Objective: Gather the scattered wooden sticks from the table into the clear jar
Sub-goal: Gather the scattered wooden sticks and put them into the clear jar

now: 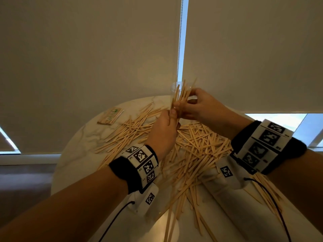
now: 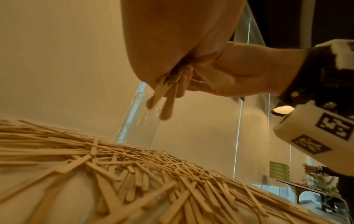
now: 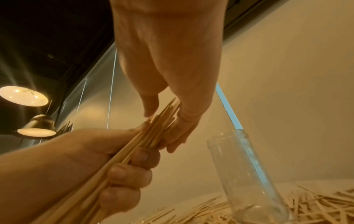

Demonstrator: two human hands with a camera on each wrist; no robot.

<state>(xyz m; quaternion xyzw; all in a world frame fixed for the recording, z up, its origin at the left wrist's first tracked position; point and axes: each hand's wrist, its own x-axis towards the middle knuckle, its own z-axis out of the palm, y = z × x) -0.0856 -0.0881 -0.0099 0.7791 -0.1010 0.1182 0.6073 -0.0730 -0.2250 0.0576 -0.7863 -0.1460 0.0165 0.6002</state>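
Observation:
My left hand [image 1: 172,113] grips a bundle of wooden sticks [image 1: 180,94] upright above the table's far side. My right hand [image 1: 189,102] pinches the bundle's upper part between thumb and fingers. In the right wrist view the left hand [image 3: 122,169] curls round the bundle [image 3: 138,142], and the right hand's fingers [image 3: 182,130] lie on it. The clear jar [image 3: 247,174] stands upright and empty just beyond the hands, mostly hidden behind them in the head view, where only the jar's rim [image 1: 174,86] shows. Stick ends [image 2: 164,98] poke out below my left palm. Many loose sticks [image 1: 197,151] cover the table.
The round marble table [image 1: 82,137] carries a wrapped packet of sticks [image 1: 110,116] at its far left. Closed roller blinds [image 1: 104,58] hang right behind the table. Loose sticks also reach the near right edge [image 1: 269,193]. Cables run from both wrist units.

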